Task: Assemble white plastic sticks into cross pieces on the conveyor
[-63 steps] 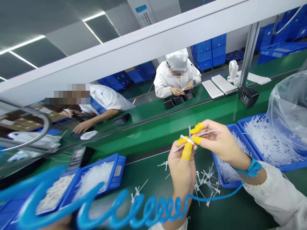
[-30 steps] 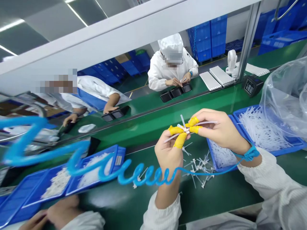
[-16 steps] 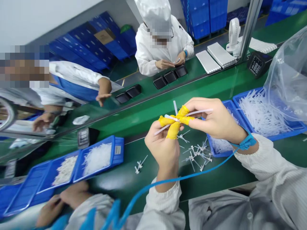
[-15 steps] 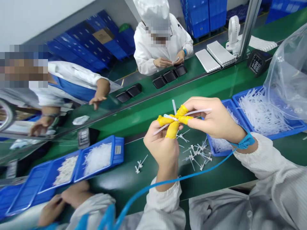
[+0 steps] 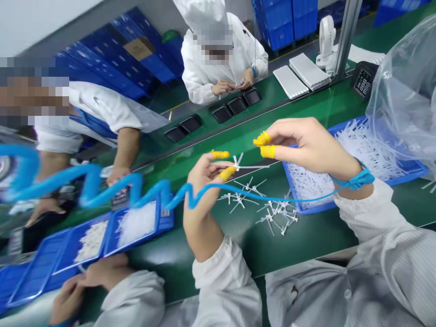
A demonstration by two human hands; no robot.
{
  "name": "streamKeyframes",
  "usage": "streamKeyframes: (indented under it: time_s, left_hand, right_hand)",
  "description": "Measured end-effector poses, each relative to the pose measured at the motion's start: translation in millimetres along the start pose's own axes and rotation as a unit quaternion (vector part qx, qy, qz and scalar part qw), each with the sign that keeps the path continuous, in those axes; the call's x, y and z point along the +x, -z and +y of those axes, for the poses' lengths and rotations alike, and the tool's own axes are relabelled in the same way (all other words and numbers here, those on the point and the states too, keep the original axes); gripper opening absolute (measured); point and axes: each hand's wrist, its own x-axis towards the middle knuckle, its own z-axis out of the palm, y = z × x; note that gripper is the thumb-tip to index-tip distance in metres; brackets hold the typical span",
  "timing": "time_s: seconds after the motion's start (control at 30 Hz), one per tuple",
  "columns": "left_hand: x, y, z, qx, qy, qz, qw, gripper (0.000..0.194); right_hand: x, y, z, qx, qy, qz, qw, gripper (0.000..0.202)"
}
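Observation:
My left hand (image 5: 208,184), with yellow finger cots on thumb and forefinger, pinches a small white connector (image 5: 236,165) with thin translucent tubes sticking out of it. One long tube points right, toward my other hand. My right hand (image 5: 299,143) hovers to the right of the connector, apart from it. Its yellow-tipped thumb and forefinger are slightly parted, with nothing visible between them. Below both hands, several similar tube-and-connector pieces (image 5: 277,212) lie scattered on the green bench (image 5: 316,234).
A blue tray (image 5: 301,210) of short tubes and a second blue tray (image 5: 408,178) of longer ones stand at right, partly under a clear bag (image 5: 402,91). A blue coiled cord (image 5: 163,193) runs from my right wrist across the view. Co-workers' hands (image 5: 105,272) rest at lower left.
My hands have come apart: the right let go and drew back, while the left keeps the connector and moved slightly left. The cord has swung up across the view.

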Motion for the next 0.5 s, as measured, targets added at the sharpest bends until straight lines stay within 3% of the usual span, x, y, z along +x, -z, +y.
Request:
streamKeyframes:
  time_s: [0.1, 0.27, 0.43, 0.5]
  left_hand:
    - [7, 3.7, -21, 0.097, 0.056, -0.091, 0.989, 0.042]
    - [18, -20.5, -41, 0.222, 0.131, -0.222, 0.940, 0.038]
    - [20, -29.8, -50, 0.262, 0.138, -0.263, 0.918, 0.058]
    - [20, -28.8, -53, 0.274, 0.136, -0.269, 0.913, 0.057]
  right_hand:
    - [-2, 12, -1, -0.034, -0.031, 0.026, 0.999, 0.017]
    - [-3, 18, 2, -0.091, -0.051, 0.015, 0.994, 0.017]
    - [-1, 19, 3, -0.126, -0.066, -0.018, 0.990, 0.013]
    - [0, 20, 3, -0.142, -0.071, -0.027, 0.987, 0.011]
